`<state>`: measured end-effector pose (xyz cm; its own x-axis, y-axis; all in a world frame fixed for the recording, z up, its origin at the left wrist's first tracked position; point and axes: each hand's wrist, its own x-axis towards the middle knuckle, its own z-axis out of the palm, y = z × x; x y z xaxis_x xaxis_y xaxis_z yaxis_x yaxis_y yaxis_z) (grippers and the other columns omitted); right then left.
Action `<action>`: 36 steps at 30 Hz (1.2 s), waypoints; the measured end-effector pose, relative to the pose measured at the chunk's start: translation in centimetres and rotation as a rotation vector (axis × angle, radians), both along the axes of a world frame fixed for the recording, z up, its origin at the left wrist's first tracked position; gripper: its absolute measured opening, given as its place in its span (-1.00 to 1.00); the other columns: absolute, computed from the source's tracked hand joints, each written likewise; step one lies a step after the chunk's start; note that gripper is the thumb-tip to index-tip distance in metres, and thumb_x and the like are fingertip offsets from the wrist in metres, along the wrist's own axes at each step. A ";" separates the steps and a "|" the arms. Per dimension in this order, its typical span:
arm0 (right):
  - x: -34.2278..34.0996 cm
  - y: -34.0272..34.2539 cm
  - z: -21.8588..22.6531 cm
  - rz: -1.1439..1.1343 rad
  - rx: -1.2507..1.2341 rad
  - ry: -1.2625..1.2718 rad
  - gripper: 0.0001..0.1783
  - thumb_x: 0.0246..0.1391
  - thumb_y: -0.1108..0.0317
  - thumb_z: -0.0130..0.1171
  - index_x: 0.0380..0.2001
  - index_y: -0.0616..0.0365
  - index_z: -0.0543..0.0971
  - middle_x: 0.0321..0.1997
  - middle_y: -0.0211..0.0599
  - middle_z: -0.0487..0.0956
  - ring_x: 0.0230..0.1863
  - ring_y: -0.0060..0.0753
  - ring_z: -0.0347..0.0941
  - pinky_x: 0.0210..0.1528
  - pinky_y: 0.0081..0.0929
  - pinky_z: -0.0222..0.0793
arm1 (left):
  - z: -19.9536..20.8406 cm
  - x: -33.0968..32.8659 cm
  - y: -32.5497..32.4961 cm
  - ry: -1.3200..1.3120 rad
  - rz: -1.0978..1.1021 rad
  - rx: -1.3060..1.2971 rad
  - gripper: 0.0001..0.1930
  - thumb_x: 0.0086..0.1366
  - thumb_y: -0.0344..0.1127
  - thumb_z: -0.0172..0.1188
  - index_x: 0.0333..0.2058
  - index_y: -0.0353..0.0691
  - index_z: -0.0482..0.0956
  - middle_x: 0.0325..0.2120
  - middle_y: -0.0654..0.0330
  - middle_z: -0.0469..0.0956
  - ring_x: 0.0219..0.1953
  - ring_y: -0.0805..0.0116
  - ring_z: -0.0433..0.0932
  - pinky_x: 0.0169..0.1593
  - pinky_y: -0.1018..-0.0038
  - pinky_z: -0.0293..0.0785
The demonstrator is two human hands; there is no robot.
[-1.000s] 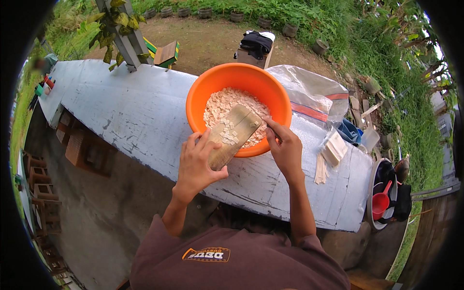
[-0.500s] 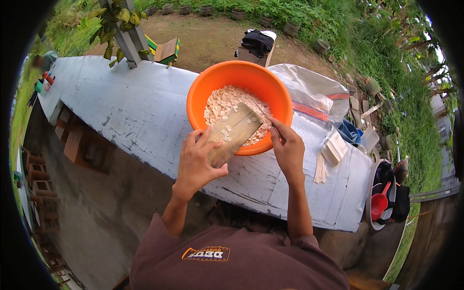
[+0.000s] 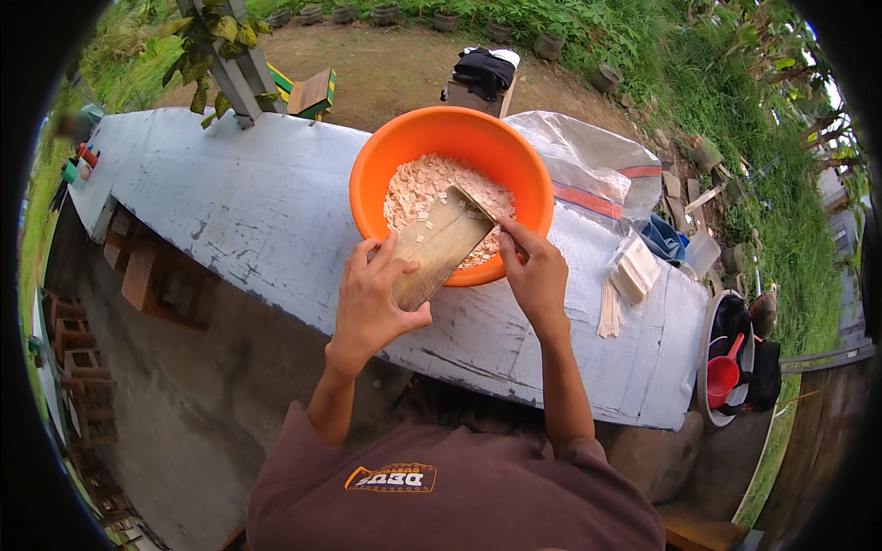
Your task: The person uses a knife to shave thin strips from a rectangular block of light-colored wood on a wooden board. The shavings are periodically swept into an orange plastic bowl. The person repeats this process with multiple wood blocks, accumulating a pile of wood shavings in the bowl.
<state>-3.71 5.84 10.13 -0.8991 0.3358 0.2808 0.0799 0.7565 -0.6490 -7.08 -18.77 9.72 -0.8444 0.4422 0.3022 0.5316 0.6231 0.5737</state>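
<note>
**Both hands on a wooden board over the orange basin**

Clamped around the lower end of a flat wooden board (image 3: 439,246), the left hand (image 3: 372,298) has its fingers curled over the top face and its thumb under the near edge. The right hand (image 3: 536,274) pinches the board's far right edge near its upper corner, fingertips together on the wood. The board slopes from the left hand up over the near rim of the orange basin (image 3: 386,156), its upper end lying above the pale flakes (image 3: 423,184) that fill the basin.

Compared with half a second ago, the board and both hands sit in nearly the same place; the right hand has crept slightly higher along the board's edge, and the basin has not shifted on the table.

The board is rough, tan, rectangular, dotted with small pale bits. The basin is smooth round plastic. It rests on a grey, weathered painted table (image 3: 230,202) with scuffed patches. Just right of the basin lies a clear plastic sack (image 3: 597,156) with a red stripe, and near the right hand a bundle of thin pale wooden strips (image 3: 634,275).
</note>
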 end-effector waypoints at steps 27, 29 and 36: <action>3.7 -2.5 -0.6 0.179 0.014 0.109 -0.74 0.19 0.34 0.35 -0.04 -0.03 0.73 -0.35 -0.29 0.68 -0.31 -0.26 0.66 -0.24 -0.28 0.53 | -0.2 0.0 0.0 0.003 -0.012 0.008 -0.43 -0.17 -0.22 0.54 -0.08 -0.22 0.71 0.33 -0.14 0.44 0.32 -0.12 0.35 0.37 0.08 0.34; 3.8 -2.3 -1.0 0.152 0.033 0.101 -0.74 0.20 0.34 0.35 -0.04 -0.03 0.73 -0.34 -0.28 0.69 -0.31 -0.24 0.66 -0.24 -0.27 0.53 | -0.3 0.0 0.0 0.007 -0.011 0.014 -0.43 -0.17 -0.23 0.54 -0.08 -0.22 0.71 0.33 -0.14 0.44 0.32 -0.12 0.35 0.37 0.07 0.33; 1.8 1.9 -0.7 -0.094 0.011 0.156 -0.75 0.24 0.34 0.32 -0.02 0.00 0.74 -0.31 -0.22 0.71 -0.34 -0.22 0.66 -0.27 -0.30 0.52 | -0.1 0.1 0.1 0.005 -0.007 0.017 -0.44 -0.18 -0.23 0.55 -0.10 -0.22 0.70 0.32 -0.15 0.45 0.33 -0.13 0.34 0.38 0.06 0.33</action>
<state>-1.90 7.71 9.42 -0.8090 0.4125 0.4187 0.0497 0.7578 -0.6505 -6.99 -18.71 9.58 -0.8399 0.4427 0.3141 0.5388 0.6093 0.5818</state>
